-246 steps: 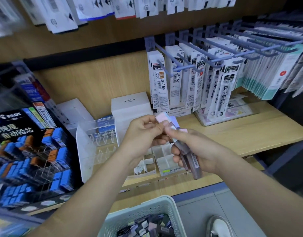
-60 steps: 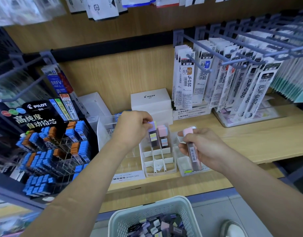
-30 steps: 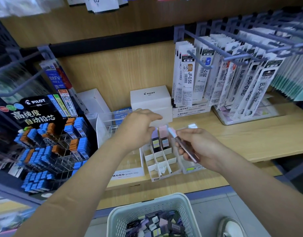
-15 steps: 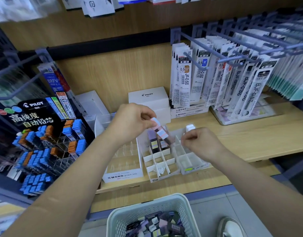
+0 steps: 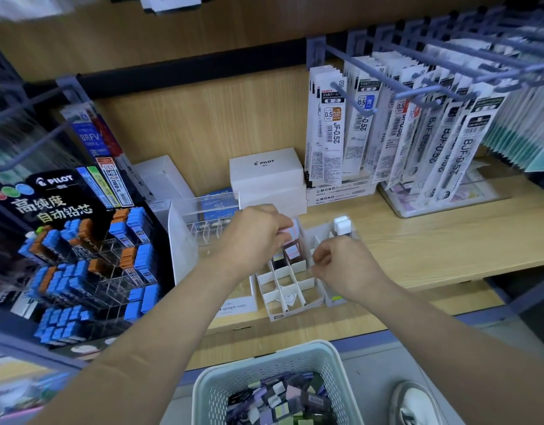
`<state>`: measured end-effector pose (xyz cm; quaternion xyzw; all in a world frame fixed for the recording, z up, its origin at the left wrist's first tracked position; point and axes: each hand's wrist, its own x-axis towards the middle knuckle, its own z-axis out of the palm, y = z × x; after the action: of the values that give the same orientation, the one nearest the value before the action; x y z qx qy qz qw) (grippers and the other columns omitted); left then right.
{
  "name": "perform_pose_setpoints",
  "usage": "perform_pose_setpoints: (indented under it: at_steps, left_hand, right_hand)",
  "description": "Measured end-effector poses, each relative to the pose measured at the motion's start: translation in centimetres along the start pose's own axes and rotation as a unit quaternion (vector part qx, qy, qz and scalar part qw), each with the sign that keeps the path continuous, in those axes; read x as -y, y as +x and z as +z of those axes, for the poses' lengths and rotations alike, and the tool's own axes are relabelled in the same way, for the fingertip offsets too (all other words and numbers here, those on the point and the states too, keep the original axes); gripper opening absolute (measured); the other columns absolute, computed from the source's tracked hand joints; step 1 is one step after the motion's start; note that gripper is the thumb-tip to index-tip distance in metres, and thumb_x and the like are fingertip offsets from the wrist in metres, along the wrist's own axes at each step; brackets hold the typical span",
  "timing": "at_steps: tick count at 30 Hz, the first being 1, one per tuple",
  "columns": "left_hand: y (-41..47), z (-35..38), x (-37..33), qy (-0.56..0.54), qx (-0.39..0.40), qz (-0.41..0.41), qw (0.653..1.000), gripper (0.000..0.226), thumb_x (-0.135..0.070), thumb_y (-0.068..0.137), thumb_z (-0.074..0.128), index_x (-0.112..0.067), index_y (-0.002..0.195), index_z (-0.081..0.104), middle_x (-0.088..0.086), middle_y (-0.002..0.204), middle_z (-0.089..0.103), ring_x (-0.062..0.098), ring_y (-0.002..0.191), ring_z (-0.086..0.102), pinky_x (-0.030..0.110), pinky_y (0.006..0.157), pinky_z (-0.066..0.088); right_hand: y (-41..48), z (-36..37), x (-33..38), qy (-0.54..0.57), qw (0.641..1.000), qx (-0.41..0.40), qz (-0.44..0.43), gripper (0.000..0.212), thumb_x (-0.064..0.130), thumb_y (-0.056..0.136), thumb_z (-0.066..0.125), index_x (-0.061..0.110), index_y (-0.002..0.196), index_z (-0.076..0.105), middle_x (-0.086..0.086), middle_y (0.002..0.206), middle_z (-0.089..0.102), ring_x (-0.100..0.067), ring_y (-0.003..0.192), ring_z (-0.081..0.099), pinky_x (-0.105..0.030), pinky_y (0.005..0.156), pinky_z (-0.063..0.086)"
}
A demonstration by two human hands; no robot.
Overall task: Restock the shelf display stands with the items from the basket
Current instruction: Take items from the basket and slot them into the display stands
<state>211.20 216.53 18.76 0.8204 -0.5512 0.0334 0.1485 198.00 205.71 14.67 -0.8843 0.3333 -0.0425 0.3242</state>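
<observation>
A white divided stand (image 5: 295, 291) sits at the shelf's front edge, with two dark lead cases (image 5: 292, 254) standing in its back row. My left hand (image 5: 255, 237) pinches a pink-capped lead case (image 5: 291, 230) and holds it over that back row. My right hand (image 5: 346, 266) hovers by the stand's right wall with fingers curled, and no item shows in them. A white-capped case (image 5: 341, 226) stands in the clear stand (image 5: 336, 299) just to the right. The pale green basket (image 5: 264, 361) below holds several more cases (image 5: 280, 400).
A black Pilot lead display (image 5: 80, 256) with blue and orange cases fills the left. A clear acrylic stand (image 5: 203, 231) and white Pilot boxes (image 5: 266, 171) sit behind. Hanging refill packs (image 5: 387, 133) on metal hooks overhang the right. A shoe (image 5: 415, 406) is by the basket.
My left hand took the pink-capped case from my right hand and brought it down to the white stand's back row. My right hand, no longer holding it, dropped to the stand's right side.
</observation>
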Motion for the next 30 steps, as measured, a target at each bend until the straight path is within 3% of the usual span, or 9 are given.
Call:
perform_pose_setpoints:
  at_steps: [3, 9, 19, 23, 28, 30]
  left_hand:
    - [-0.2, 0.7, -0.2, -0.002, -0.005, -0.014, 1.0, 0.019, -0.025, 0.086, 0.064, -0.013, 0.101, 0.067, 0.005, 0.096, 0.063, 0.026, 0.089, 0.059, 0.037, 0.076, 0.048]
    - [0.1, 1.5, -0.3, 0.019, -0.025, 0.01, 0.999, 0.015, -0.013, 0.088, 0.058, -0.011, 0.097, 0.07, 0.005, 0.096, 0.06, 0.033, 0.081, 0.062, 0.039, 0.07, 0.052]
    - [0.6, 1.6, -0.9, -0.032, -0.036, -0.027, 0.998, 0.023, -0.027, 0.089, 0.062, -0.015, 0.106, 0.07, 0.002, 0.104, 0.06, 0.023, 0.095, 0.06, 0.034, 0.082, 0.047]
    - [0.2, 1.0, -1.0, -0.031, -0.046, -0.041, 0.998, 0.026, -0.028, 0.088, 0.063, -0.015, 0.11, 0.068, 0.003, 0.105, 0.06, 0.023, 0.091, 0.061, 0.036, 0.083, 0.048]
    - [-2.1, -1.8, -1.5, -0.053, -0.076, -0.035, 0.995, 0.018, -0.029, 0.088, 0.063, -0.015, 0.089, 0.074, 0.003, 0.086, 0.069, 0.022, 0.082, 0.063, 0.035, 0.077, 0.049]
    - [-3.7, -3.6, -2.2, -0.075, -0.029, -0.049, 0.996, 0.019, -0.03, 0.088, 0.063, -0.016, 0.08, 0.075, 0.0, 0.076, 0.072, 0.015, 0.073, 0.064, 0.027, 0.072, 0.048]
  right_hand:
    - [0.0, 0.0, -0.2, 0.03, 0.999, 0.005, 0.011, 0.015, 0.02, 0.082, 0.075, 0.014, 0.095, 0.075, -0.003, 0.098, 0.074, -0.018, 0.097, 0.066, -0.027, 0.088, 0.05]
    - [-0.2, -0.3, -0.4, 0.059, 0.998, 0.003, 0.009, 0.02, 0.022, 0.083, 0.075, 0.013, 0.101, 0.077, -0.001, 0.1, 0.074, -0.011, 0.088, 0.063, -0.015, 0.08, 0.042]
    - [-0.4, -0.1, -0.5, 0.078, 0.997, -0.001, -0.004, 0.015, 0.021, 0.084, 0.074, 0.012, 0.095, 0.077, 0.002, 0.077, 0.068, -0.014, 0.076, 0.063, -0.024, 0.077, 0.051]
    - [-0.7, -1.0, 0.2, 0.049, 0.998, -0.029, -0.033, 0.022, 0.035, 0.087, 0.069, 0.016, 0.095, 0.073, -0.001, 0.085, 0.072, -0.014, 0.075, 0.062, -0.024, 0.067, 0.043]
    - [-2.9, -3.1, 1.6, 0.046, 0.995, 0.0, -0.087, 0.015, 0.023, 0.092, 0.061, 0.018, 0.079, 0.068, 0.0, 0.073, 0.07, -0.02, 0.072, 0.068, -0.026, 0.061, 0.048]
    - [-4.3, -3.1, 1.9, 0.028, 0.993, 0.06, -0.098, 0.018, 0.018, 0.091, 0.06, 0.012, 0.078, 0.07, -0.001, 0.071, 0.071, -0.018, 0.067, 0.069, -0.028, 0.061, 0.052]
